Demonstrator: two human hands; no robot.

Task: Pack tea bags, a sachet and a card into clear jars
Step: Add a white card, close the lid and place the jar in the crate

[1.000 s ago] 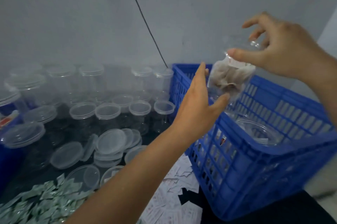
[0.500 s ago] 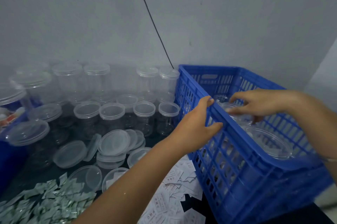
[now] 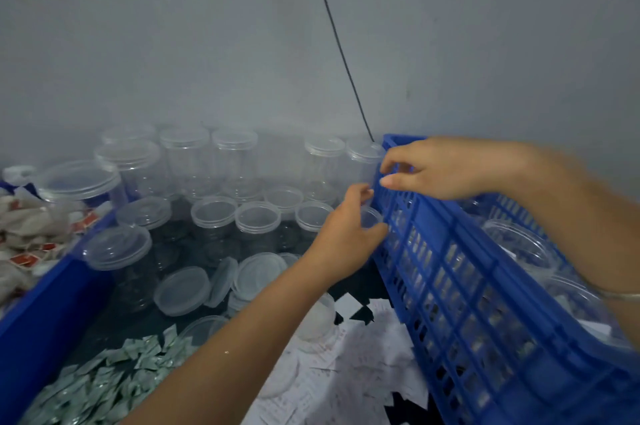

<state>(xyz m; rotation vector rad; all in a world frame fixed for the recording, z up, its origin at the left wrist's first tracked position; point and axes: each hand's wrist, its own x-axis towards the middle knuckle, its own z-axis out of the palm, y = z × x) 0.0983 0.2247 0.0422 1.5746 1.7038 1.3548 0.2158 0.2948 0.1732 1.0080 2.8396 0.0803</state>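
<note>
Grip, left hand: fingers and thumb curled round an open clear jar, which is held right against the outer wall of the blue crate near its far left corner. Grip, right hand: reaching over that same corner, with forefinger and thumb drawn close together and a narrow gap between them. It cannot be told whether anything is pinched there (motion blur and clear plastic obscure it). A thin bangle is on the right wrist.

The blue crate occupies the right side of the worktop and holds packed jars, seen through its top and slats.

Lidded jars stand in rows along the far edge against the wall. Loose lids lie in an overlapping heap in front of them, mid-worktop.

Tea bags with red tags fill a blue bin at the left edge. Sachets, silver-green, are piled at the near left edge. Cards, white and printed, are strewn at the near edge beside the crate.

A black cable runs down the wall behind the crate's far corner.
</note>
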